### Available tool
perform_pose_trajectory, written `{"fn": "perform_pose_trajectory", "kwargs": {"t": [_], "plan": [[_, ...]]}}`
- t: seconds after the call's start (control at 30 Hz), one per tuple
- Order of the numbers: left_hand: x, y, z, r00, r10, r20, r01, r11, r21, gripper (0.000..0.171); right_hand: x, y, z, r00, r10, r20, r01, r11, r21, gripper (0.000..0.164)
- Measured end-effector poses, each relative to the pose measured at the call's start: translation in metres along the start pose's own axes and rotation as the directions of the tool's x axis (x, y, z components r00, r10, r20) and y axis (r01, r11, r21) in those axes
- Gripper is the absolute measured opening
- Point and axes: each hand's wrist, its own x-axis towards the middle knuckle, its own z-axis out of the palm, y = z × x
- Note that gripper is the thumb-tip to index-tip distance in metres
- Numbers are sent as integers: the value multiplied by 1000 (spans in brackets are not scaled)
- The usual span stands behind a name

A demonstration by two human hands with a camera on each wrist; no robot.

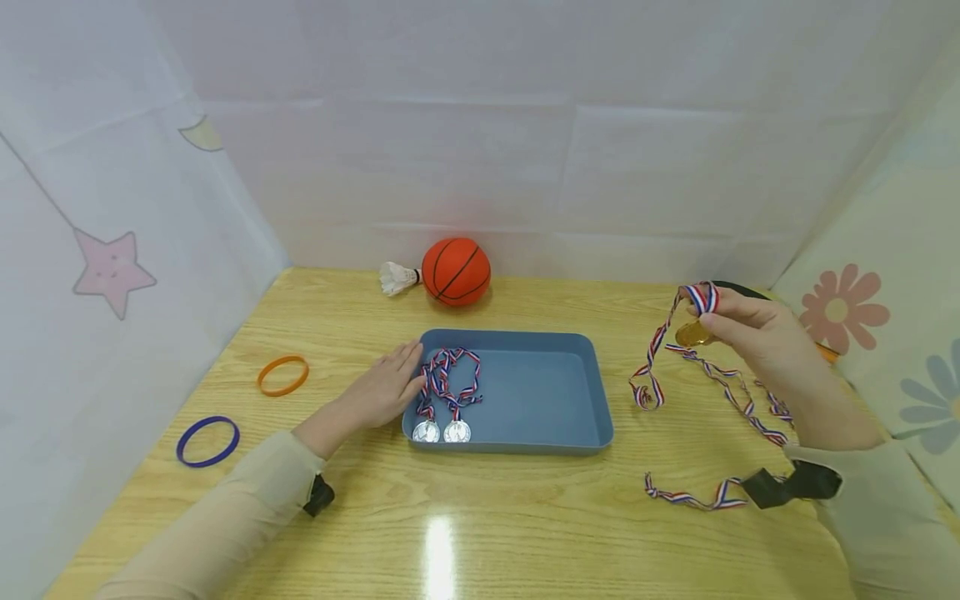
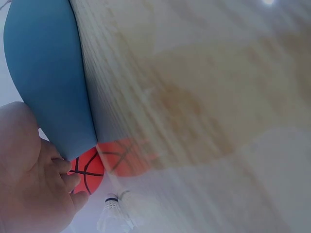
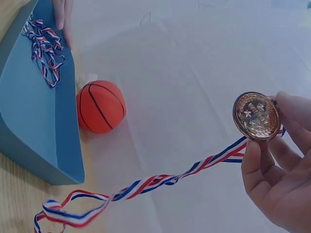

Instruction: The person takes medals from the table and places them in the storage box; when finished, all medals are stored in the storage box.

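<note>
My left hand (image 1: 386,387) lies along the left rim of a blue tray (image 1: 525,445), its fingers extended and touching the edge. Two silver medals (image 1: 457,431) with red, white and blue ribbons (image 1: 444,379) lie at the tray's left end. Off to the right, my right hand (image 1: 757,333) pinches a gold medal (image 3: 256,116) near its ribbon, raised above the table. That medal's ribbon (image 3: 160,180) hangs twisted from the hand, its loop low down. The right wrist view shows the medal's embossed stars facing the camera.
Behind the tray are an orange basketball (image 1: 456,272) and a white shuttlecock (image 1: 397,277). An orange wristband (image 1: 282,376) and a purple wristband (image 1: 208,442) lie left. More ribbons (image 1: 738,396) spread under the right arm; a dark round object (image 1: 738,289) is partly hidden behind the right hand.
</note>
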Motion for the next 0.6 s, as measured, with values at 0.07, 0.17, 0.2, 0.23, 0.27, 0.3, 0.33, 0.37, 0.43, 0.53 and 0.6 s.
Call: {"fn": "perform_pose_trajectory", "kwargs": {"t": [0.07, 0.17, 0.2, 0.23, 0.27, 0.3, 0.33, 0.37, 0.43, 0.53, 0.6], "plan": [[0, 0, -1, 1000, 0, 2, 0, 1000, -1, 57, 1, -6, 5, 1000, -8, -7, 8, 1000, -25, 25], [0, 1, -2, 1000, -5, 7, 5, 1000, -5, 57, 3, -17, 14, 1000, 3, -21, -4, 998, -66, 23], [0, 1, -2, 1000, -7, 8, 7, 1000, -7, 57, 4, -20, 17, 1000, 4, -19, -5, 997, -80, 21], [-1, 1, -2, 1000, -9, 10, 9, 1000, -8, 57, 5, -24, 21, 1000, 4, -14, -6, 996, -93, 21], [-1, 1, -3, 1000, -12, 12, 12, 1000, -8, 57, 6, -27, 24, 1000, -1, -8, 1, 995, -98, 20], [-1, 1, -3, 1000, -14, 13, 15, 1000, -9, 57, 8, -31, 28, 1000, -6, 5, 7, 994, -110, 20], [-1, 1, -3, 1000, -16, 13, 16, 1000, -9, 57, 9, -34, 32, 1000, -13, 18, 15, 993, -116, 20], [-1, 1, -3, 1000, -16, 13, 16, 1000, -9, 57, 11, -38, 35, 999, -26, 39, 30, 993, -112, 20], [-1, 1, -3, 1000, -16, 15, 16, 1000, -6, 57, 15, -45, 43, 998, -45, 54, 50, 992, -112, 20], [-1, 0, -3, 1000, -15, 15, 15, 1000, -3, 57, 21, -56, 55, 994, -73, 79, 81, 991, -109, 20], [-1, 0, -3, 1000, -13, 15, 13, 1000, 0, 57, 24, -62, 61, 992, -87, 92, 97, 989, -109, 20]]}}
